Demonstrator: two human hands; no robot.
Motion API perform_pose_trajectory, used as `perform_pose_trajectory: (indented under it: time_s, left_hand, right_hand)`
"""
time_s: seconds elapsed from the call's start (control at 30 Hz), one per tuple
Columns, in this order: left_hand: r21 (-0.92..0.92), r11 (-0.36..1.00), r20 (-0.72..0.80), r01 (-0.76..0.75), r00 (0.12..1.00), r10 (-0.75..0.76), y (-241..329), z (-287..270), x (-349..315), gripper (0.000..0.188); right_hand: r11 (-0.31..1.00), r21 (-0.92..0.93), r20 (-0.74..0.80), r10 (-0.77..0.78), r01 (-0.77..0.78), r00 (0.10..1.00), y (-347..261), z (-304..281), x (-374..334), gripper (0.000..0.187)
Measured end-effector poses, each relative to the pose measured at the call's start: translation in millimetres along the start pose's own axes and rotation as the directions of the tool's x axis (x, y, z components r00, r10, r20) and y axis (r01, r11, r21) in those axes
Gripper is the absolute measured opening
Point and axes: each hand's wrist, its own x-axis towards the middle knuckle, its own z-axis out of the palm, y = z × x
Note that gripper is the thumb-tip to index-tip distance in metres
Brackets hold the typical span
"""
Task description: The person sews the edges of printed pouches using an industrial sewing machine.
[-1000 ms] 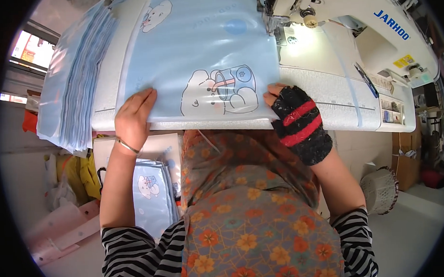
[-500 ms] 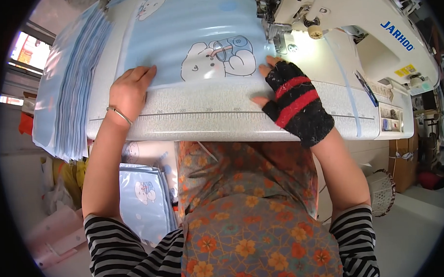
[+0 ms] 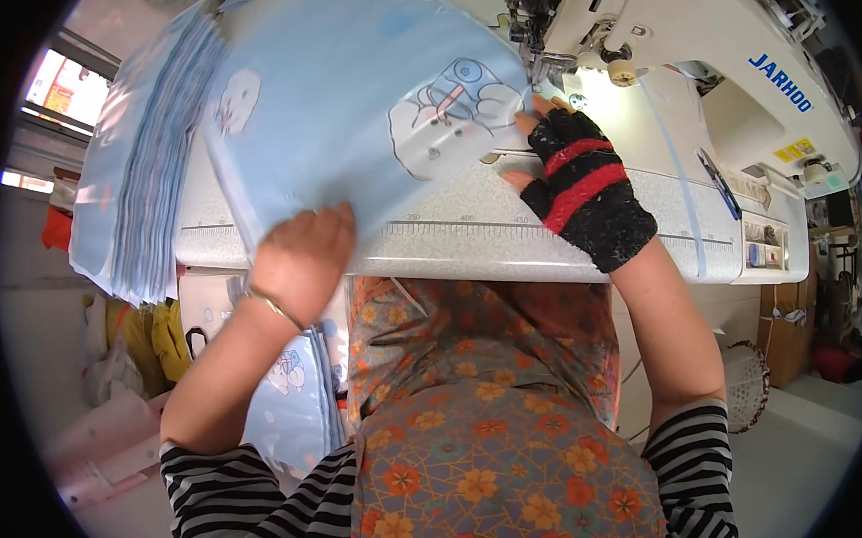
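Observation:
A glossy light-blue sheet [image 3: 319,130] printed with white cartoon animals lies turned at a slant on the sewing machine's bed. My bare left hand [image 3: 305,250], a bangle at its wrist, is closed on the sheet's near corner, close to the bed's front edge; its fingers are slightly blurred. My right hand [image 3: 586,190] wears a black fingerless glove with red stripes. It lies with fingers stretched and thumb apart, fingertips at the sheet's right edge. Just beyond those fingertips is the lit needle area of the sewing machine [image 3: 701,60].
A thick stack of similar blue sheets [image 3: 143,176] hangs over the bed's left end. More folded blue sheets [image 3: 297,400] sit below, left of my lap. Dark snips [image 3: 719,184] and a small parts tray [image 3: 765,245] are at the right. A basket [image 3: 747,387] stands lower right.
My left hand has moved right and nearer, closing on the sheet's corner. The sheet has swung round so its near edge slants. My right hand has shifted only slightly.

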Motion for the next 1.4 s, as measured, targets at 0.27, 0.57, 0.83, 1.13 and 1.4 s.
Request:
perform_pose_trajectory:
  time_s: [0.27, 0.57, 0.83, 1.13, 1.4]
  left_hand:
    - [-0.433, 0.898, 0.026, -0.075, 0.995, 0.096, 86, -42, 12, 0.031]
    - [-0.595, 0.802, -0.026, -0.063, 0.998, 0.059, 112, -40, 49, 0.023]
    - [-0.558, 0.819, -0.205, 0.133, 0.935, -0.291, 77, -11, 5, 0.055]
    - [-0.369, 0.89, -0.183, 0.269, 0.918, -0.353, -41, 34, -44, 0.057]
    - [-0.359, 0.914, -0.222, 0.191, 0.933, -0.282, -73, 52, -9, 0.051]
  right_hand:
    - [0.994, 0.103, -0.039, -0.031, 0.035, 0.999, 3, 2, -4, 0.044]
    - [0.942, 0.32, 0.08, -0.135, 0.102, 0.988, -49, -39, -55, 0.041]
    - [0.945, 0.321, 0.011, -0.07, 0.063, 0.997, -44, -29, -56, 0.035]
    - [0.982, 0.183, 0.041, -0.051, 0.043, 0.998, -41, -27, -49, 0.04]
    - [0.986, 0.163, 0.051, -0.029, 0.021, 0.998, -21, -21, -21, 0.048]
